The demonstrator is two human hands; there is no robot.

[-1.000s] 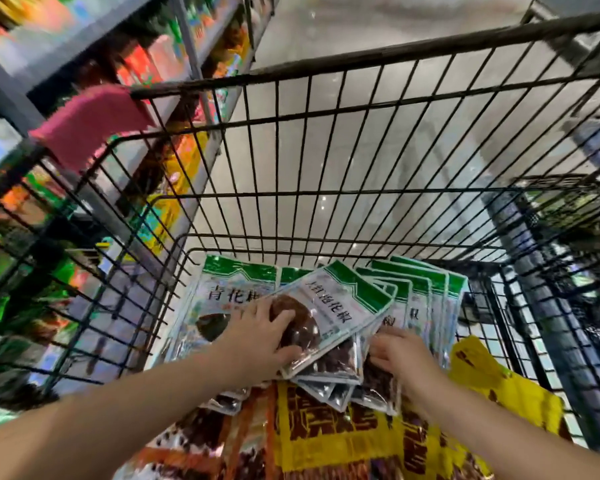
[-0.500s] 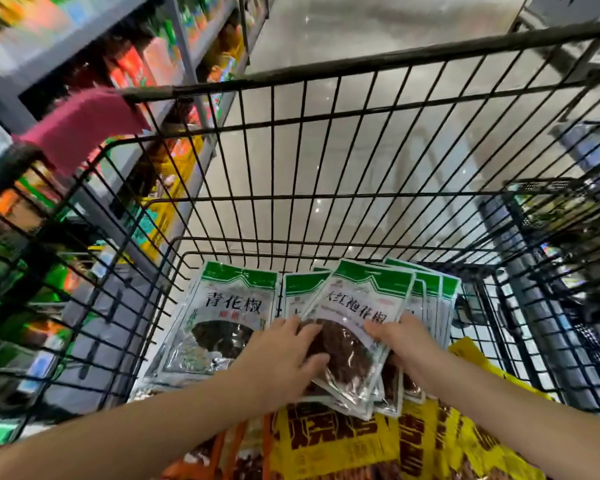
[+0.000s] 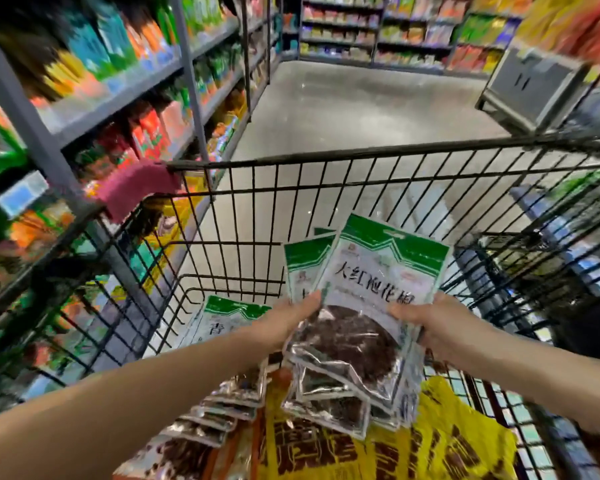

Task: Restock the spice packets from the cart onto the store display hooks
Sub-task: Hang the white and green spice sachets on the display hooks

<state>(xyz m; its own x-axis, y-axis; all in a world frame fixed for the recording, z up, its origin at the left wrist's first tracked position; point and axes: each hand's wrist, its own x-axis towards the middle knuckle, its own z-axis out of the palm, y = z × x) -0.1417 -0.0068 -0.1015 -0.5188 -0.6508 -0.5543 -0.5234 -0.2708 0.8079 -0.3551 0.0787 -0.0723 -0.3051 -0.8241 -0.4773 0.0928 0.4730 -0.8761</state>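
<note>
Person is holding a fanned stack of packets [image 3: 378, 278] over the cart [image 3: 361, 155]. Left hand [image 3: 284, 325] and right hand [image 3: 442, 323] are each pinching a side edge, likely to keep the stack squared for hanging. Hooks aren't showing.

Not much of the person to see tbh, just two arms. Left hand [image 3: 284, 327] and right hand [image 3: 440, 323] are both bare. Left forearm [image 3: 136, 403] and right forearm [image 3: 534, 368] are bare too, skin showing right up to where the frame edge cuts them off. The wide-angle lens makes them look long and stretched.
</note>
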